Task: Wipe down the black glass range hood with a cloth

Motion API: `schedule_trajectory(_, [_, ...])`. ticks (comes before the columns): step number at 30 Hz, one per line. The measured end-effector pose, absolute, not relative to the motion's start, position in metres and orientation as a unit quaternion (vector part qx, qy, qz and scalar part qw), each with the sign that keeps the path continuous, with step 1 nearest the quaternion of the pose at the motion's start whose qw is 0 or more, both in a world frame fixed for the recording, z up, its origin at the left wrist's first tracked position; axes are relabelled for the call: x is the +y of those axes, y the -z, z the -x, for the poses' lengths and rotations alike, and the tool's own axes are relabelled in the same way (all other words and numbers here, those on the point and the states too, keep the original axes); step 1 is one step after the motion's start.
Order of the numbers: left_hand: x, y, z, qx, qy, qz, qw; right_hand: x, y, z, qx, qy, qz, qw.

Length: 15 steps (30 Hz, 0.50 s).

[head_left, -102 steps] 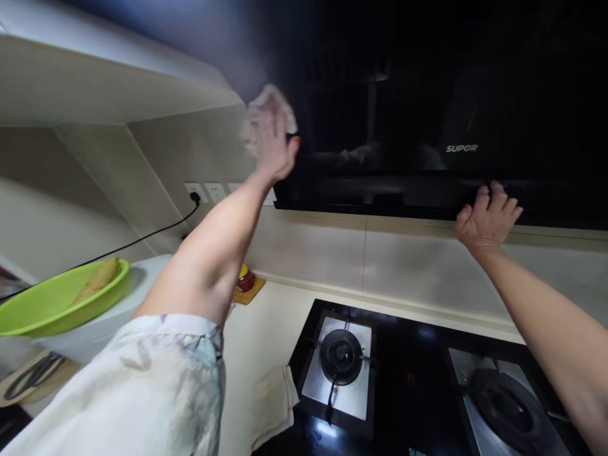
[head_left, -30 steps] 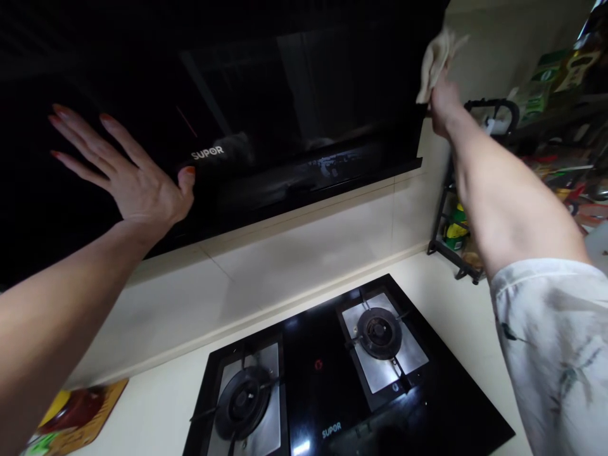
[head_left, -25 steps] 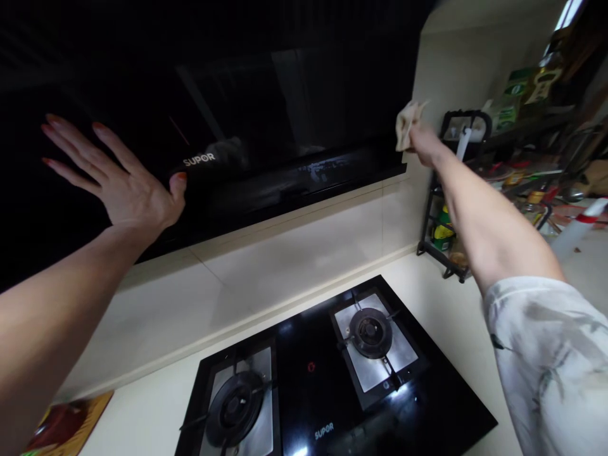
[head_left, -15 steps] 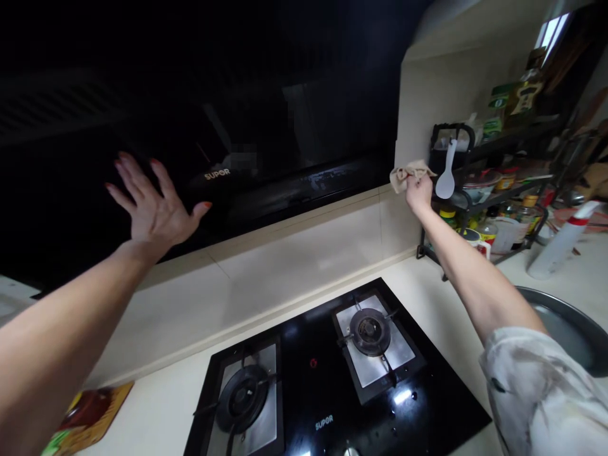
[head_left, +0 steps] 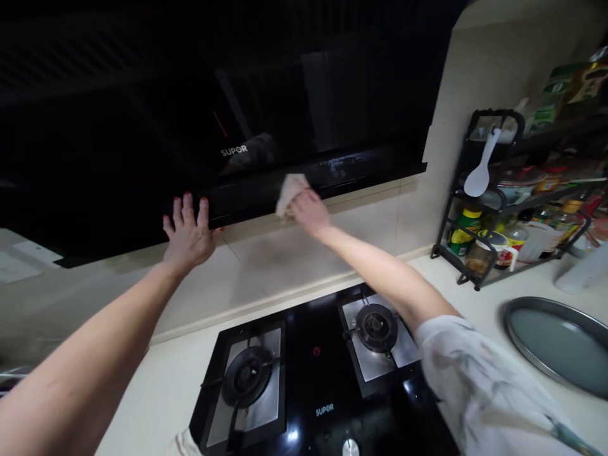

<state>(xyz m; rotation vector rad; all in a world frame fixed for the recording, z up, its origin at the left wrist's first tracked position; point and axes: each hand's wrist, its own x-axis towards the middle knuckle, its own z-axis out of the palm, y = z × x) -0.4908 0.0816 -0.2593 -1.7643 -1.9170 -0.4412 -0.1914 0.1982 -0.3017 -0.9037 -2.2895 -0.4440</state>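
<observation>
A beige cloth (head_left: 291, 193), blurred by motion, is in my right hand (head_left: 311, 212) at the lower edge of the black range hood (head_left: 156, 145). The fingers of that hand press the cloth near the hood's bottom lip. My left hand (head_left: 190, 237) is spread, its fingertips resting against the hood's lower front, left of the cloth. Below both arms lies a black gas cooktop (head_left: 304, 380) with two burners; my right forearm passes over the edge of the right burner (head_left: 377, 327).
On the right stands a black rack (head_left: 468, 272) of bottles and jars, with a white rice spoon (head_left: 481, 171) hanging from it. A round metal pan (head_left: 560, 342) sits on the counter (head_left: 479, 316). Some pale fabric (head_left: 185, 443) shows at the bottom edge.
My right hand has swept the cloth leftward from the hood's right end to its middle. My left hand has moved lower and to the right on the hood. The view has shifted.
</observation>
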Motion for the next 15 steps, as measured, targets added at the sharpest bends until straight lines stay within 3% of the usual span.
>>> schedule_trajectory(3, [0.082,0.261,0.491,-0.713,0.166,0.637,0.242,0.171,0.285,0.262,-0.899,0.171,0.293,0.276])
schedule_trajectory(6, [0.083,0.263,0.491,-0.719,0.169,0.63,0.241,0.163,0.276,0.272,-0.911,0.161,0.267,0.27])
schedule_trajectory(11, [0.082,0.263,0.492,-0.718,0.165,0.632,0.239,0.188,0.278,0.19,-0.923,0.135,0.252,0.256])
schedule_trajectory(15, [0.081,0.262,0.491,-0.714,0.164,0.637,0.238,0.212,0.285,0.096,-0.882,0.139,0.349,0.284])
